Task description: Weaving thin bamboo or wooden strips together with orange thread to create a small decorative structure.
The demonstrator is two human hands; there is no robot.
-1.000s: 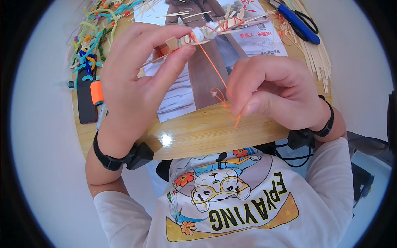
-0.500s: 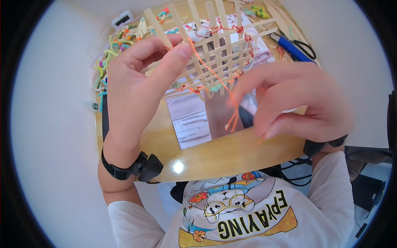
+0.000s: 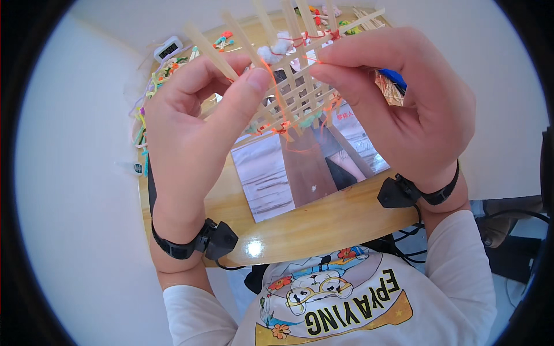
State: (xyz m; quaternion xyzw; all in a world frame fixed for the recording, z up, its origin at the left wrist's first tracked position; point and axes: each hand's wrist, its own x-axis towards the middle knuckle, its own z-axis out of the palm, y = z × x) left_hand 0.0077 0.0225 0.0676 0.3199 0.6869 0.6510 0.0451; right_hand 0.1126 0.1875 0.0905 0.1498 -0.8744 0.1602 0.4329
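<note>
My left hand [image 3: 196, 118] grips an open lattice of flat pale bamboo strips [image 3: 240, 39] by its left side, thumb in front. The lattice is tilted up above the table, its long strip ends pointing away. Red thread [image 3: 311, 38] binds strips along its far edge, with white fluff [image 3: 276, 49] tucked beside it. An orange thread [image 3: 276, 86] comes out by my left thumb and hangs in a loop over the weave. My right hand [image 3: 407, 101] pinches orange thread between thumb and forefinger, close to the lattice's upper right. That hand hides the lattice's right edge.
Beneath the lattice a printed picture sheet [image 3: 262, 173] lies on the wooden table [image 3: 283, 239]. Coloured yarn bits [image 3: 151, 95] and a small white digital timer [image 3: 168, 49] are at the far left. A blue object [image 3: 393, 77] shows partly behind my right hand.
My right hand has moved up and inward, from below right of the lattice to its upper right. The orange thread now hangs slack instead of stretching rightward. My left hand keeps its hold.
</note>
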